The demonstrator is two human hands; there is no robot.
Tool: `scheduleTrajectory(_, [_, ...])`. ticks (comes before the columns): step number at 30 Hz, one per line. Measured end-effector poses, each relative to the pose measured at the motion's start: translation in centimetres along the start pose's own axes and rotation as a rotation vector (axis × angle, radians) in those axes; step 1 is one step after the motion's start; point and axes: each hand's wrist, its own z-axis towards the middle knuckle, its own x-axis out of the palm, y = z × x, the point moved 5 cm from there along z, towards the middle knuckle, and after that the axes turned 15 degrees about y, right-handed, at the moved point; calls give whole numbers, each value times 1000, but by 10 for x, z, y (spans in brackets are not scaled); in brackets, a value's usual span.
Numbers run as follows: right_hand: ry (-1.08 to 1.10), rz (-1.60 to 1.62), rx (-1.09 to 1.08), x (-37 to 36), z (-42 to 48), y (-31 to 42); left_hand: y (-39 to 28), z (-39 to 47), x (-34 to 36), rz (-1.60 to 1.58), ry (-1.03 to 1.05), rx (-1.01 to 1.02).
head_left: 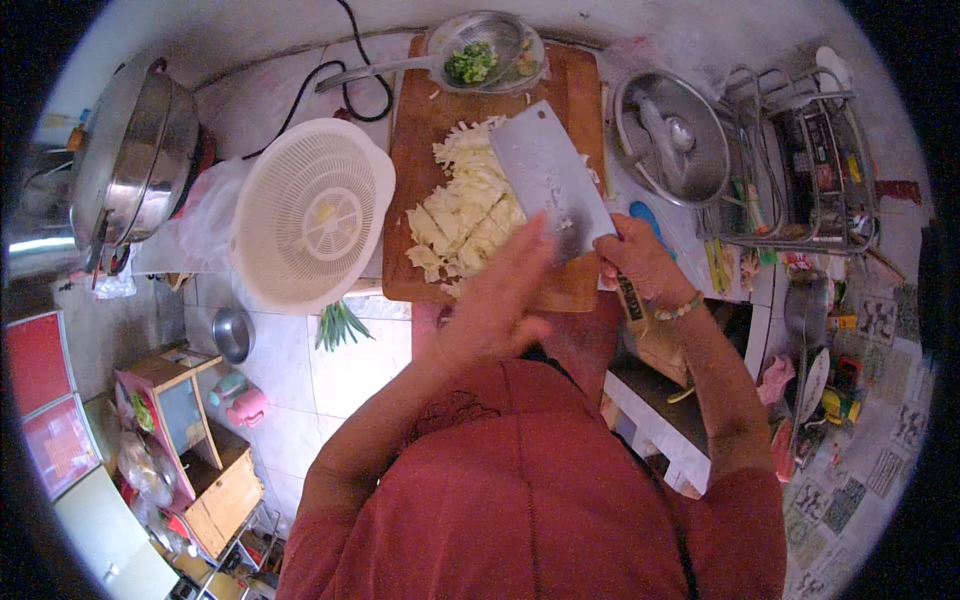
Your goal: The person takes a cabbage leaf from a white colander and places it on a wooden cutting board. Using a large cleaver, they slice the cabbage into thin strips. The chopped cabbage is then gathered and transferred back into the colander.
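Note:
A cleaver (551,176) is held by its handle in my right hand (645,259), its broad blade slanting over the wooden cutting board (420,112). Small pale scraps cling to the steel. My left hand (502,281) is blurred, close to the lower part of the blade, with nothing visible in it; whether it touches the blade I cannot tell. Chopped pale cabbage (465,214) is heaped on the board, left of the cleaver. To the left of the board a cream plastic colander (315,217) stands tilted, with a small pale piece at its bottom.
At the board's far end a mesh strainer (491,37) holds chopped greens (471,63). A steel bowl (671,142) and a metal rack (817,165) stand on the right. Steel pans (150,165) are at the left, and a black cord (289,112) runs behind the colander.

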Motion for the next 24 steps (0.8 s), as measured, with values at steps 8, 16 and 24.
scheduleTrajectory(8, [52,384,3,19,-27,-15,13,52,51,296,365,208])
scheduleTrajectory(16, [53,195,90,25,-56,-44,115,52,-2,531,125,-173])
scheduleTrajectory(24, [-84,764,-14,54,-23,-40,40,24,19,-1544,-238,-33])
